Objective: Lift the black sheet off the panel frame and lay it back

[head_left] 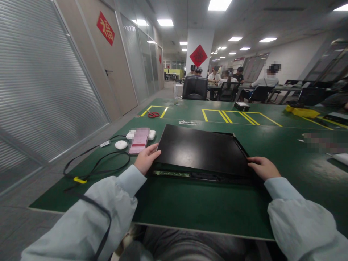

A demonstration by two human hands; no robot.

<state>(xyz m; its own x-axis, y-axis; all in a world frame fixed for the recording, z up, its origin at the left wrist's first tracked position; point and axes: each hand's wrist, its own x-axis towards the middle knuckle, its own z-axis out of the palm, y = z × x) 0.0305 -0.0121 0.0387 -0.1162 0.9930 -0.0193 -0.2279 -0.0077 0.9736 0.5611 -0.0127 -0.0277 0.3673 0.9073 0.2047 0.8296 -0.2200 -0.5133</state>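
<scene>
The left hand [146, 159] is clamped on the left edge of a flat black panel [201, 146], thumb on top, while the right hand [263, 167] pinches the same panel at its near right corner (whether those fingertips also touch the frame below, I cannot tell). The panel lies tilted over a shallow black frame [240, 145] near the front of the green tabletop [201, 206]; the frame shows along the right side and the near side, where a strip of green circuit board [172, 174] is exposed. Just beyond the left hand lies a smartphone [138, 143] with a pinkish screen, and beside it a rounded white case [121, 145]. A black strap [95, 163] with a yellow clip [80, 180] loops over the left part of the tabletop and hangs across the left sleeve [108, 203]. Farther back sit red-handled scissors [153, 115], near yellow tape outlines [225, 116], and a small dark box [241, 106], with a black chair [195, 88] past the far edge
</scene>
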